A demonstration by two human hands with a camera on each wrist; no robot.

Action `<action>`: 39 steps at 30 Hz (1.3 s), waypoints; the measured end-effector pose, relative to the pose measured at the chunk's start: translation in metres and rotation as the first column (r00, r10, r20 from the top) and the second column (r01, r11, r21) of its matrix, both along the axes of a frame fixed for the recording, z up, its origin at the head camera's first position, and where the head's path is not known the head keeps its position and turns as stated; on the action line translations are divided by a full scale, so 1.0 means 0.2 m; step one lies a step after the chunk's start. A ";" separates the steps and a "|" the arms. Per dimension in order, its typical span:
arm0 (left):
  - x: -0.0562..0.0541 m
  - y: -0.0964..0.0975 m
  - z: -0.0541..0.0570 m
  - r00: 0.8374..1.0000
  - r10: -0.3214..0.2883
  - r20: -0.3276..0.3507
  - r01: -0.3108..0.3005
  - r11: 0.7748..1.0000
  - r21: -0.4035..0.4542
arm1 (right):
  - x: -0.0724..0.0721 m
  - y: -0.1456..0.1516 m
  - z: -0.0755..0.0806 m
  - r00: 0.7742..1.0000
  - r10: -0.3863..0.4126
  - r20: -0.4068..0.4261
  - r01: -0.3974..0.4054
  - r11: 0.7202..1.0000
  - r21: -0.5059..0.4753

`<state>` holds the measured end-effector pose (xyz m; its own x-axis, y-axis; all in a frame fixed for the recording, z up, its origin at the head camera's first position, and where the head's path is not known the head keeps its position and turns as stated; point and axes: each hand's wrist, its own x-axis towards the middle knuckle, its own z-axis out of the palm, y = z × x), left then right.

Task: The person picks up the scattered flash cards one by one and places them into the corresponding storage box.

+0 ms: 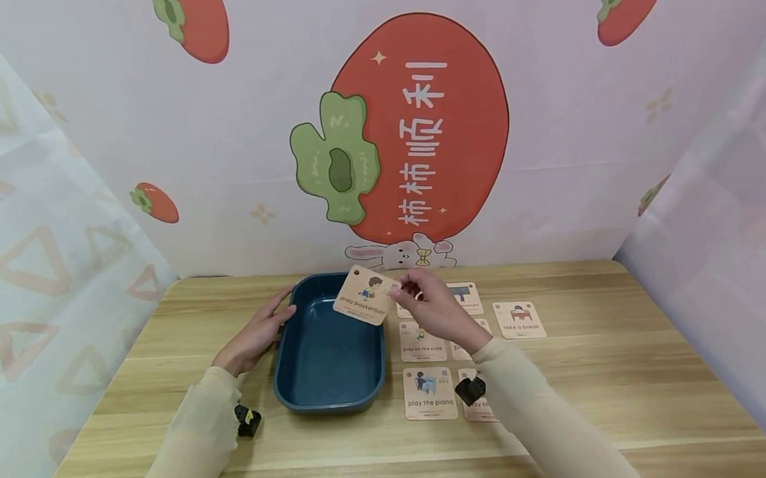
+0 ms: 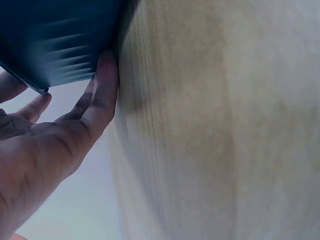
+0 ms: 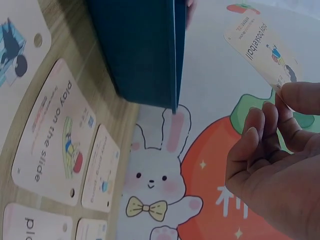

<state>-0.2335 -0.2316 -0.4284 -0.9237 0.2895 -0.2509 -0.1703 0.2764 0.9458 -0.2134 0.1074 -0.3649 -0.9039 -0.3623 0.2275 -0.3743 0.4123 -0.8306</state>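
Note:
In the head view, a dark blue plastic bin (image 1: 332,406) stands on the wooden table. My left hand (image 1: 258,339) holds its left side, with the thumb over the rim and the fingers along the outer wall; the left wrist view shows a fingertip (image 2: 106,65) against that wall, low by the table. My right hand (image 1: 440,309) pinches the "play basketball" card (image 1: 362,298) at one edge, between thumb and fingers. This card is tilted above the bin's right rim, picture facing up. In the right wrist view, the same card (image 3: 262,52) extends from the fingertips.
Right of the bin lie several cards in rows, among them "play on the slide" (image 1: 423,349), "play the piano" (image 1: 430,402) and "take a break" (image 1: 519,320). My right arm partly covers some others. A printed backdrop (image 1: 550,208) rises behind the table (image 1: 578,373).

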 end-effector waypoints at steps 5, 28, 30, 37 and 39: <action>-0.01 0.00 0.00 1.000 0.001 0.003 -0.001 1.000 -0.003 | 0.00 -0.05 -0.01 1.000 0.013 -0.013 -0.013 1.000 -0.001; -0.01 0.01 -0.01 1.000 0.009 -0.011 -0.009 1.000 -0.013 | 0.02 -0.17 -0.06 0.999 0.035 0.003 -0.035 0.998 0.047; -0.01 0.01 -0.01 1.000 0.009 -0.010 -0.009 1.000 -0.007 | 0.02 -0.17 -0.07 0.999 0.039 0.000 -0.039 0.997 0.062; -0.01 0.00 -0.01 1.000 0.011 -0.013 -0.011 1.000 -0.011 | 0.02 -0.18 -0.10 0.999 0.054 0.010 -0.055 0.994 0.099; -0.01 0.00 -0.01 1.000 0.011 -0.014 -0.011 1.000 -0.012 | 0.02 -0.18 -0.10 0.999 0.051 0.014 -0.052 0.992 0.116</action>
